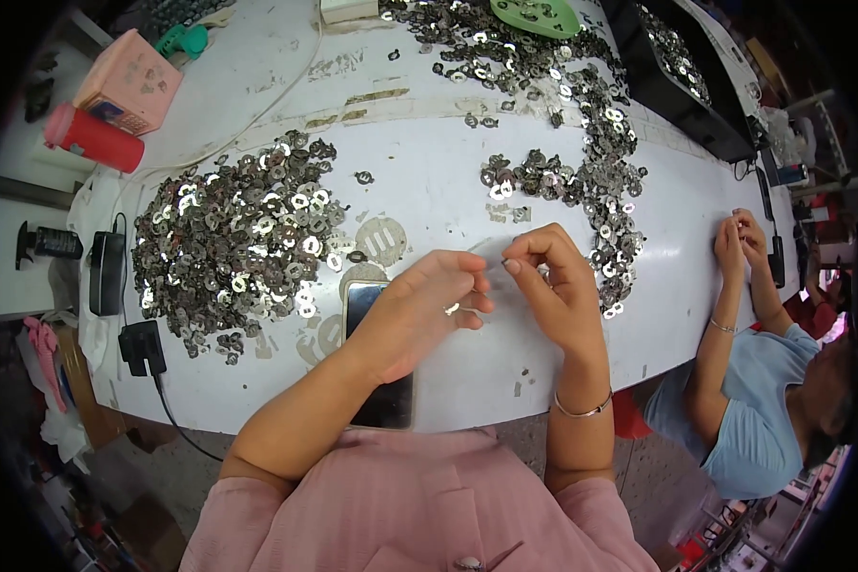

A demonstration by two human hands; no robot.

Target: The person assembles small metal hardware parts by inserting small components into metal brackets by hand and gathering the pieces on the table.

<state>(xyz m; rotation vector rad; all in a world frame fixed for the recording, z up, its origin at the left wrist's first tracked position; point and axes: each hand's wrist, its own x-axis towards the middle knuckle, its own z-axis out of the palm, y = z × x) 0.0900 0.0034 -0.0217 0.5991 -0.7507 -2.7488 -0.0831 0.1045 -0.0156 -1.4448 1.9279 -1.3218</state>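
Above the middle of the table, my left hand [419, 310] has its fingers curled, and a small shiny metal piece [451, 309] shows among them. My right hand [560, 291] is just right of it, thumb and forefinger pinched together. A tiny dark bit shows at that pinch, too small to name. The two hands are close but apart. To the left lies a large pile of small flat ring-shaped metal pieces [243, 234] with side tabs. A second band of such metal pieces [612, 181] runs along the right, close to my right hand.
A phone [387, 405] lies partly under my left forearm. A red bottle [95, 138] and pink basket [135, 84] stand far left, a black adapter [143, 348] near left. A green tray [541, 19] and black bin [682, 76] are at the back. A person [748, 381] works at right.
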